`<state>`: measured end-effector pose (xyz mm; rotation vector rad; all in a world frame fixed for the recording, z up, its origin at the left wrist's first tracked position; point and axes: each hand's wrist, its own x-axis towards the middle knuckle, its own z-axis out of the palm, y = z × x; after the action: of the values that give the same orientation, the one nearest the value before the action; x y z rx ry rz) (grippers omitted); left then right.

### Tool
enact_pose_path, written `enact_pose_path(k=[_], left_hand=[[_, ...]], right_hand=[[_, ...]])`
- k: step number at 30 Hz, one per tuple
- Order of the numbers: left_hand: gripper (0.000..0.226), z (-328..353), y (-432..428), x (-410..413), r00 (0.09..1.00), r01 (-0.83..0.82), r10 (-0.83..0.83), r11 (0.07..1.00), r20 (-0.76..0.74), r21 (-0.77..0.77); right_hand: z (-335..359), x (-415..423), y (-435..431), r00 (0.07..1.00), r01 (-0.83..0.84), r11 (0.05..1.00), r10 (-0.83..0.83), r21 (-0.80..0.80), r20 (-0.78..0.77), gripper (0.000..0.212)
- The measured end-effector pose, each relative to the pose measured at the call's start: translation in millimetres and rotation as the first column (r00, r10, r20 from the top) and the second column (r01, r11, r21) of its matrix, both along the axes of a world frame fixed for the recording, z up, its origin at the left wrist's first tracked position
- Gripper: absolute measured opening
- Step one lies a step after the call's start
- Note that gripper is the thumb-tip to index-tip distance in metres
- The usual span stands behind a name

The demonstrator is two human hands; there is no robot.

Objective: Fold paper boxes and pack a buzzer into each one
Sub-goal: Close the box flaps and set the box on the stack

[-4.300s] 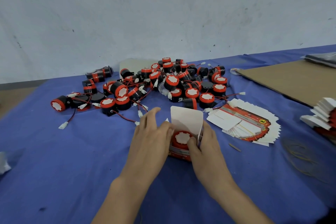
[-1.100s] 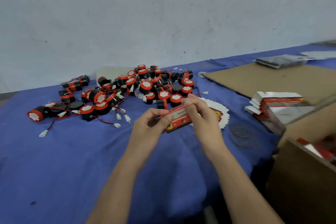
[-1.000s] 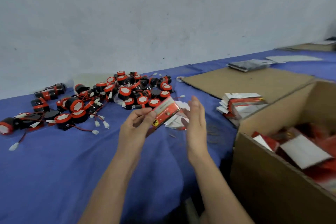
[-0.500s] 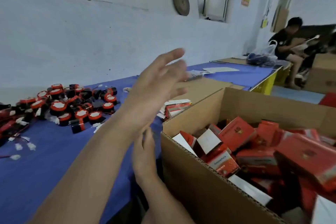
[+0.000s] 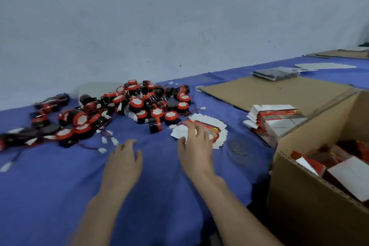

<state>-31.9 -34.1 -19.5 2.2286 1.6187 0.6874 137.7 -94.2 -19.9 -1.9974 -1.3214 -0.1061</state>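
Observation:
A heap of red-and-black buzzers [image 5: 139,106] with thin wires lies on the blue cloth at the back left. A fanned stack of flat red-and-white paper boxes [image 5: 211,130] lies right of the heap. My right hand [image 5: 194,146] reaches over the near edge of that stack with fingers spread, fingertips at the top sheet. My left hand [image 5: 123,162] hovers over the bare cloth, fingers relaxed, holding nothing. Folded, packed boxes fill a brown carton [image 5: 311,195] at the right.
A second stack of flat boxes [image 5: 273,120] leans beside the carton. A cardboard sheet [image 5: 269,94] lies behind it, with a dark packet [image 5: 275,73] on the far side. Rubber bands [image 5: 237,147] lie near the fanned stack. A wall stands close behind.
My left hand held a closed box, then swung over the carton with nothing in it. Both hands are now back over the cloth, the right one at the fanned stack.

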Motion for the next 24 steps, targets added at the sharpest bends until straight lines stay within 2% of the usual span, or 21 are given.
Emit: enact_pose_path(k=[6,10,13,18,24], left_hand=[[0.041,-21.5,8.3,-25.9,0.954,-0.029,0.033,0.999,-0.297,0.019],[0.032,-27.8,8.7,-33.9,0.941,0.002,0.037,0.993,-0.337,0.117],[0.032,-31.2,10.2,-39.2,0.945,0.025,0.022,0.990,-0.327,0.139],[0.036,-34.6,5.5,-40.0,0.951,0.028,0.018,0.989,-0.310,0.142],[0.039,-32.7,-0.1,-37.4,0.969,0.016,0.012,0.994,-0.247,0.112]], right_hand=[[-18.8,12.4,45.1,0.988,-0.005,0.952,0.053,-0.305,0.147,0.059],[-28.3,20.6,55.0,0.979,0.049,0.903,0.042,-0.427,0.201,0.056],[-28.6,20.9,53.0,0.959,0.086,0.910,0.035,-0.406,0.281,0.042],[-25.8,21.4,43.0,0.939,0.075,0.913,0.071,-0.400,0.338,0.035],[-22.7,28.1,31.7,0.951,-0.002,0.961,0.087,-0.275,0.298,0.030]])
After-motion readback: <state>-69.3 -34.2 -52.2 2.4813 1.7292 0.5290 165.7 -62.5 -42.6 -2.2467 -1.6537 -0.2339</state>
